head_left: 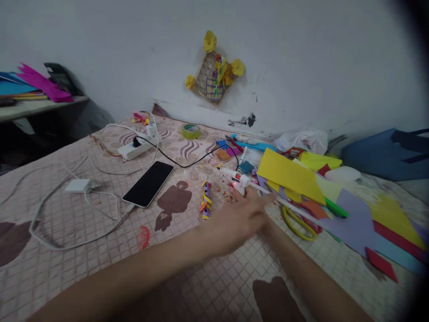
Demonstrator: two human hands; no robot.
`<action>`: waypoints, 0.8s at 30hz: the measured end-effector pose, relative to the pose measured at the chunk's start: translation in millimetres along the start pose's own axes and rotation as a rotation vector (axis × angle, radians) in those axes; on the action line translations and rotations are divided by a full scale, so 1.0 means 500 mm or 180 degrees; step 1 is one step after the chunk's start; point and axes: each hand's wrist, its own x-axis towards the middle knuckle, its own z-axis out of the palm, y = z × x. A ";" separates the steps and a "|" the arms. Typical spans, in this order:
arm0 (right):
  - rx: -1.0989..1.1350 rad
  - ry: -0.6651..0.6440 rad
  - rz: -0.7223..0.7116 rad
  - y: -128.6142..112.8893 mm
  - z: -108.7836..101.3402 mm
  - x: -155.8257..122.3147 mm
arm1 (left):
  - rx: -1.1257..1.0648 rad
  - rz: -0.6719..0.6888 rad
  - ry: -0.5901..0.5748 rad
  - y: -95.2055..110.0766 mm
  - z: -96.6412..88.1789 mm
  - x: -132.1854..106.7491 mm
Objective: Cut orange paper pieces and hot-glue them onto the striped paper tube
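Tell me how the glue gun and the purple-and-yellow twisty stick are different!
The glue gun is mostly white with a glowing red light; the twisty stick is purple with yellow strips around it. A long pale rod pokes from the glue gun's back; the twisty stick has none. The glue gun points leftward, while the twisty stick points away from the person. Both are longer than wide.

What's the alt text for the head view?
Two bare hands overlap at a white glue gun above a patterned cloth. To the left: a phone, power strip and roll of tape; to the right, colored sheets.
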 end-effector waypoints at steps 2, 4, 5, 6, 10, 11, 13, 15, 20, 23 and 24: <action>-0.0239 0.0276 0.0213 -0.004 0.017 -0.028 | 0.0127 0.0022 -0.0130 0.013 0.024 0.034; -0.0986 0.0986 0.0837 -0.012 0.037 -0.042 | 0.0251 -0.0014 -0.0200 0.012 0.034 0.060; -0.1100 0.1083 0.0928 -0.015 0.045 -0.041 | 0.0263 0.0013 -0.0214 0.008 0.034 0.069; -0.1195 0.1172 0.1001 -0.018 0.049 -0.036 | 0.0250 0.0035 -0.0212 0.004 0.031 0.075; -0.0734 0.0844 0.0513 -0.018 0.028 0.023 | -0.0005 0.0096 0.0151 -0.011 0.006 0.065; -0.0483 0.0548 0.0238 -0.017 0.018 0.046 | -0.0094 0.0072 0.0319 -0.015 -0.003 0.053; -0.0327 0.0382 0.0034 -0.019 0.004 0.102 | -0.0281 -0.0113 0.0737 -0.028 -0.023 0.021; -0.0235 0.0292 -0.0091 -0.028 0.005 0.165 | -0.0384 -0.0584 0.1082 -0.051 -0.042 -0.021; -0.0107 0.0006 -0.0412 -0.062 0.075 0.304 | -0.1049 -0.2348 0.1514 -0.131 -0.059 -0.119; 0.0048 -0.0301 -0.0628 -0.069 0.128 0.349 | -0.1732 -0.3015 0.1481 -0.162 -0.056 -0.148; 0.0103 -0.0401 -0.0693 -0.067 0.142 0.357 | -0.1850 -0.3061 0.1494 -0.167 -0.057 -0.152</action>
